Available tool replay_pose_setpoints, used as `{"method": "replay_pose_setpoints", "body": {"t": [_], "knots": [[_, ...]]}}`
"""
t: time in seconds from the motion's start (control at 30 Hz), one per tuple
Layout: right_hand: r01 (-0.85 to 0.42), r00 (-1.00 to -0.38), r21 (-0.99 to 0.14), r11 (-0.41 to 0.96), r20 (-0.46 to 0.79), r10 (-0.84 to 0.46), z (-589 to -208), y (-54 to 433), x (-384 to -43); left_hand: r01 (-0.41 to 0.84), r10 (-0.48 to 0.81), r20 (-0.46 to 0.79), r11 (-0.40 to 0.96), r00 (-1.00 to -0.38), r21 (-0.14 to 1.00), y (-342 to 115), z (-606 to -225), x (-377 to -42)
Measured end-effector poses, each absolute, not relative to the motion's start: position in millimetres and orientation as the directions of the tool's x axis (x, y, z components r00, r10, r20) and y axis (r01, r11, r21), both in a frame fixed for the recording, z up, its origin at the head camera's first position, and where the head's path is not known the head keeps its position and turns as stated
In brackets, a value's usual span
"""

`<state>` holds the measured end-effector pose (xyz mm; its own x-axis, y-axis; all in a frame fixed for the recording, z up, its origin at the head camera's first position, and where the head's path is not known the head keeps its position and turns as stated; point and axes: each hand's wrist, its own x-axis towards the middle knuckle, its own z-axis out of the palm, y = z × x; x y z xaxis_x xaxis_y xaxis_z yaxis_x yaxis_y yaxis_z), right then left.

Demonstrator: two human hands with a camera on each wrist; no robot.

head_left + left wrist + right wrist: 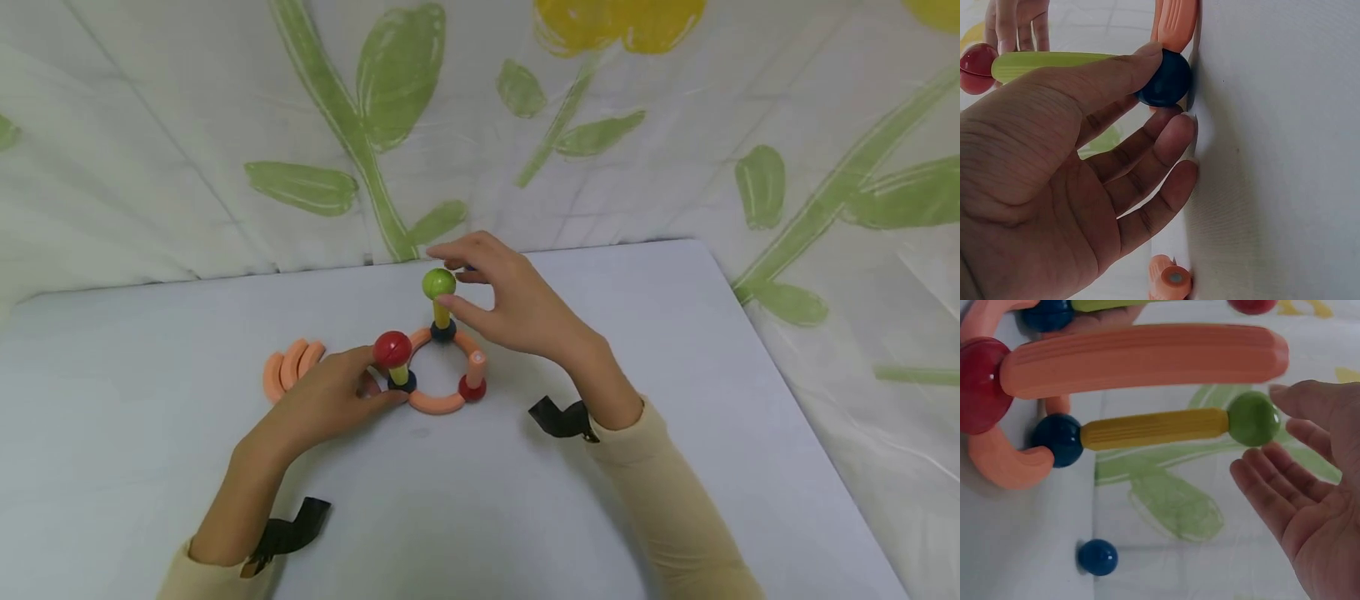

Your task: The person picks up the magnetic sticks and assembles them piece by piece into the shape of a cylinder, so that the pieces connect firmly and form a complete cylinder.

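A ring of curved orange rods (437,404) lies on the table, joined by dark blue and red balls. My left hand (326,400) pinches the dark blue ball (1166,78) at its left corner between thumb and fingers. From that ball rises a yellow-green rod (1054,62) topped by a red ball (392,349). My right hand (517,300) is beside the green ball (1254,419), which caps a yellow rod (1154,429) at the far corner. Its thumb and fingers are spread loosely around the ball; contact is unclear. A third upright, an orange rod (1147,360), stands in the red ball (472,387).
Several loose curved orange rods (288,368) lie left of the ring. A loose blue ball (1098,557) sits near the table's back edge, mostly hidden behind my right hand in the head view. Behind the white table (450,508) hangs a sheet (202,125) with painted plants.
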<state>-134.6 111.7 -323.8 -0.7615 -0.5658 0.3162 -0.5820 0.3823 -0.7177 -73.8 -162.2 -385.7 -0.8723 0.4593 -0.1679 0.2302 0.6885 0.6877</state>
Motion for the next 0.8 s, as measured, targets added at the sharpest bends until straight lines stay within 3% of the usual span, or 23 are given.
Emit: {"method": "replay_pose_setpoints", "body": {"t": [0.37,0.6,0.8], "knots": [[-0.545,-0.808,-0.749,0.377,0.351,-0.473,-334,126,-156,0.240,0.463,-0.163,0.691,-0.871,0.682,-160,-388,-78],[-0.470,-0.866,-0.694,0.546,0.242,-0.438,-348,127,-175,0.224,0.468,-0.180,0.683,-0.865,0.695,-161,-385,-78],[-0.442,-0.879,-0.619,0.649,0.152,-0.453,-365,125,-185,0.224,0.467,-0.182,0.684,-0.865,0.694,-163,-383,-77]]}}
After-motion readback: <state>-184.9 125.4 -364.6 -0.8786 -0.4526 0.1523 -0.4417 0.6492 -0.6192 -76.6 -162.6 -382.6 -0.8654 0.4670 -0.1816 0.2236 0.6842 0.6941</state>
